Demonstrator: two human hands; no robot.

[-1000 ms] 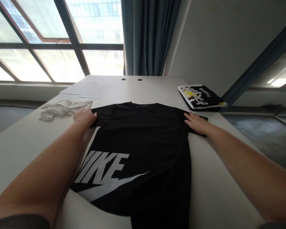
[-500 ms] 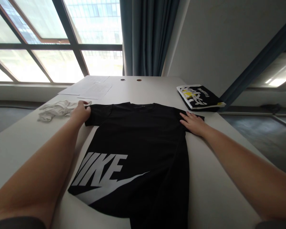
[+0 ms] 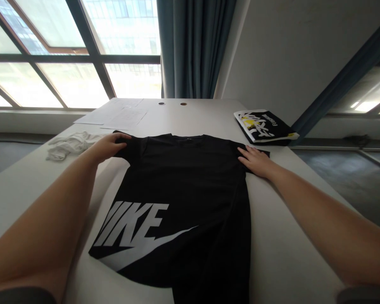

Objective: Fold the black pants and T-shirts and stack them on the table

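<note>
A black T-shirt [image 3: 183,177] with a large white logo print lies spread on the white table, collar away from me. Its lower left edge slants up, and the right side of the hem runs out of view at the bottom. My left hand [image 3: 109,147] rests on the left sleeve, fingers stretched over the cloth and thumb apart from them. On the right sleeve, my right hand [image 3: 256,161] lies flat, palm down with fingers spread.
A crumpled white cloth [image 3: 71,145] lies beside my left hand. Paper sheets [image 3: 123,117] are spread at the far left of the table [image 3: 281,236]. Past the right sleeve sits a black printed package [image 3: 266,126]. Windows and a curtain [image 3: 190,50] stand behind.
My left hand has moved inward from the left sleeve's outer end onto its cloth, and its fingers have straightened from a pinch. My right hand stays on the right sleeve.
</note>
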